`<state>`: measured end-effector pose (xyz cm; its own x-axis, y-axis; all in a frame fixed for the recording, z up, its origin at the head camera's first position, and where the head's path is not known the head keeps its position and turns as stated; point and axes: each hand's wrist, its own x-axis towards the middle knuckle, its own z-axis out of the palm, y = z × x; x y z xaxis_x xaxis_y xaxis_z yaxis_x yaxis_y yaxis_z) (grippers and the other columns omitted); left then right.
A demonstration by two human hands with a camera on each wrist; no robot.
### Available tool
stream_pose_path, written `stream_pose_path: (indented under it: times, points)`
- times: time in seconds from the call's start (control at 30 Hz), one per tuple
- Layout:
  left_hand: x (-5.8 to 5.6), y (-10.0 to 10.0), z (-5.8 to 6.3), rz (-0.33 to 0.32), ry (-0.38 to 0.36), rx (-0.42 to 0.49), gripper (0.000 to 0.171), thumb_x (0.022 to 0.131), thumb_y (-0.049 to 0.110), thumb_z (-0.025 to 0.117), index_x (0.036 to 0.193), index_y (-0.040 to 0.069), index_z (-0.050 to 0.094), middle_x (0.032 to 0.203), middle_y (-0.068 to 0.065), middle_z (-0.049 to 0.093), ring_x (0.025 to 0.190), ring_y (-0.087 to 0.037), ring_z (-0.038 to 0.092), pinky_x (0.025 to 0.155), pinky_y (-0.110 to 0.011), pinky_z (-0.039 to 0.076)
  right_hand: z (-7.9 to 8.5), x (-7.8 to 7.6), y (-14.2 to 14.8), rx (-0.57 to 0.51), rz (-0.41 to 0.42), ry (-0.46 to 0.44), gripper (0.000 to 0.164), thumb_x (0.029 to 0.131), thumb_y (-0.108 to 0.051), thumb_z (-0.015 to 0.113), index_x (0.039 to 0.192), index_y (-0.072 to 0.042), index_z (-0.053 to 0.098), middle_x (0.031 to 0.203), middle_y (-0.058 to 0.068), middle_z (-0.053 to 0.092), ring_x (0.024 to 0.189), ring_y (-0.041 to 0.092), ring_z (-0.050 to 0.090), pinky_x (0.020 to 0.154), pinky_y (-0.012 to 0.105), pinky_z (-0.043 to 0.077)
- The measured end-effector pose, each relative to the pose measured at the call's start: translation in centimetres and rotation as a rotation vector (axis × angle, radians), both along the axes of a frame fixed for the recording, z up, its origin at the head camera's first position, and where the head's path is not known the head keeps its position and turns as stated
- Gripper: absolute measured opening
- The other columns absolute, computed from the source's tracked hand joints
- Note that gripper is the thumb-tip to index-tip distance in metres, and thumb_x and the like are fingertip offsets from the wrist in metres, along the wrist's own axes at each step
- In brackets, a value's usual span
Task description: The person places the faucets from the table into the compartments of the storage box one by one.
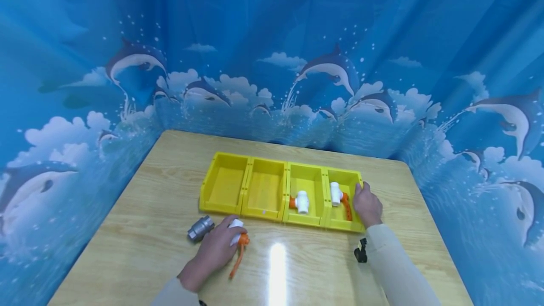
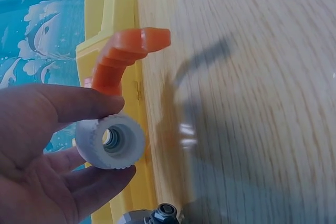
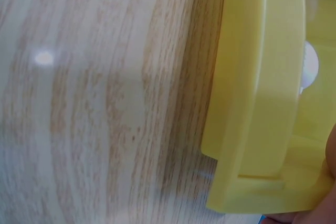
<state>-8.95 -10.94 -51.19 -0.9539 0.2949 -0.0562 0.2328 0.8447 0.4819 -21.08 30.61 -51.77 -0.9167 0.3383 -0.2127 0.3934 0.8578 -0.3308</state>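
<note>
My left hand (image 1: 217, 248) holds a white plastic ball valve (image 2: 134, 145) with an orange lever handle (image 2: 118, 56), just in front of the yellow bins. In the left wrist view, thumb and fingers pinch the valve's round white body, and its open end faces the camera. Close beside this hand lies a grey metal valve (image 1: 200, 228) on the table. My right hand (image 1: 368, 204) grips the right side wall of the rightmost yellow bin (image 1: 345, 225). That bin contains a white valve (image 1: 335, 193) with an orange handle; the bin left of it contains another white valve (image 1: 302, 202).
The joined row of yellow bins (image 1: 243, 197) stands across the wooden table (image 1: 170, 164). Both left bins show bare floors, apart from a small pale mark. A small black object (image 1: 361, 250) is near the right sleeve. Blue dolphin curtains (image 1: 263, 27) surround the table.
</note>
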Motion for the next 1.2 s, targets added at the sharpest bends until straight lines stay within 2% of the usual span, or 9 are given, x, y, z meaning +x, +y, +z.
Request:
stream_pose_path:
  times: [0.27, 0.57, 0.8, 1.03, 1.2]
  points:
    - [-0.02, 0.07, 0.34, -0.001, 0.023, 0.005, 0.033, 0.077, 0.006, 0.077, 0.107, 0.020, 0.073, 0.135, -0.012, 0.053, 0.115, -0.033, 0.057, 0.089, -0.053, 0.050, -0.05, 0.03, -0.04, -0.010, -0.005, 0.010, 0.068, 0.104, -0.043, 0.006, 0.147, 0.007, 0.023, 0.132, 0.036, 0.046, 0.115, 0.049, 0.051, 0.096, 0.060, 0.040]
    - [0.07, 0.22, 0.23, 0.004, 0.046, 0.022, 0.032, 0.077, 0.007, 0.077, 0.107, 0.018, 0.073, 0.135, -0.012, 0.053, 0.114, -0.034, 0.057, 0.087, -0.053, 0.051, 0.21, 0.10, -0.05, -0.007, 0.002, 0.003, 0.070, 0.104, -0.044, 0.005, 0.147, 0.008, 0.022, 0.132, 0.037, 0.046, 0.114, 0.050, 0.050, 0.096, 0.060, 0.041]
    - [-0.01, 0.26, 0.04, 0.005, 0.090, 0.029, 0.033, 0.075, 0.006, 0.078, 0.106, 0.018, 0.074, 0.133, -0.012, 0.054, 0.111, -0.033, 0.059, 0.082, -0.050, 0.052, 0.10, 0.11, -0.05, -0.007, -0.005, 0.000, 0.068, 0.105, -0.043, 0.006, 0.148, 0.007, 0.022, 0.133, 0.036, 0.046, 0.114, 0.050, 0.050, 0.096, 0.060, 0.041]
    - [-0.11, 0.41, -0.14, 0.058, 0.094, 0.035, 0.035, 0.076, 0.007, 0.078, 0.108, 0.021, 0.073, 0.138, -0.013, 0.051, 0.111, -0.035, 0.059, 0.082, -0.053, 0.052, 0.00, -0.02, -0.04, -0.008, -0.017, 0.015, 0.067, 0.105, -0.043, 0.007, 0.148, 0.005, 0.023, 0.134, 0.035, 0.046, 0.115, 0.049, 0.051, 0.096, 0.060, 0.041]
    - [-0.23, 0.51, -0.22, 0.096, 0.174, 0.070, 0.035, 0.076, 0.008, 0.079, 0.109, 0.020, 0.073, 0.138, -0.014, 0.051, 0.105, -0.036, 0.061, 0.080, -0.050, 0.053, -0.19, -0.08, 0.08, -0.010, -0.011, 0.014, 0.067, 0.105, -0.043, 0.007, 0.148, 0.006, 0.023, 0.134, 0.035, 0.045, 0.115, 0.050, 0.050, 0.096, 0.060, 0.040]
